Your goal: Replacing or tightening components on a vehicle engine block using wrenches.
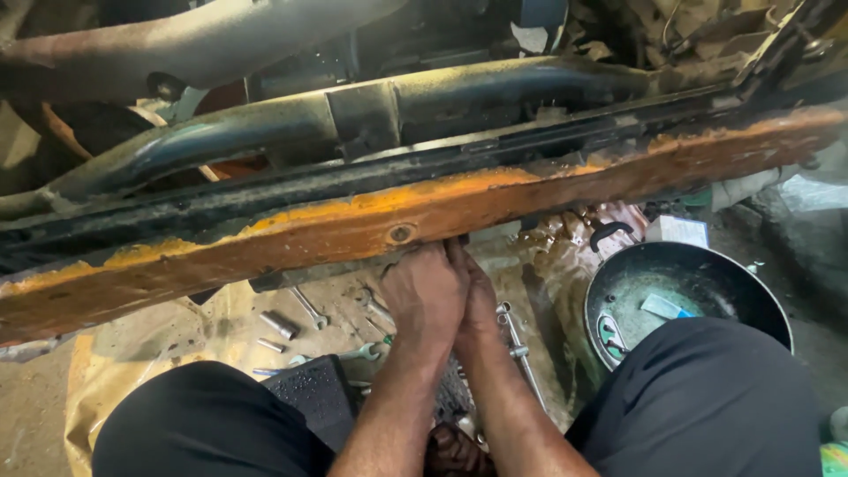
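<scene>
1. Dusty workshop floor [26, 406] lies under everything, partly covered by a stained yellowish sheet [115, 371] on which loose tools rest.
2. Across the view from lower left to upper right runs a rusty orange-painted metal beam [353, 225], with a round bolt head [400, 233] set in its face near the middle.
3. Above the beam sit a dark rail and a grimy black pipe [495, 88], part of a vehicle's underside.
4. Both hands reach up to the lower edge of the beam, just right of the bolt head. The left hand [424, 296] and the right hand [479, 296] are pressed side by side, touching each other.
5. Their fingers [455, 252] curl up behind the beam's lower edge and are hidden there, so I cannot tell whether they grip anything.
6. On the sheet left of the forearms lie a socket [279, 324] and a spanner [309, 307]; a long ratchet handle [519, 349] lies just right of the right forearm.
7. At the right stands a round dark metal pan [760, 296] with a blue-and-white scrap and a small tool inside.
8. The person's knees in black trousers fill the lower corners.
</scene>
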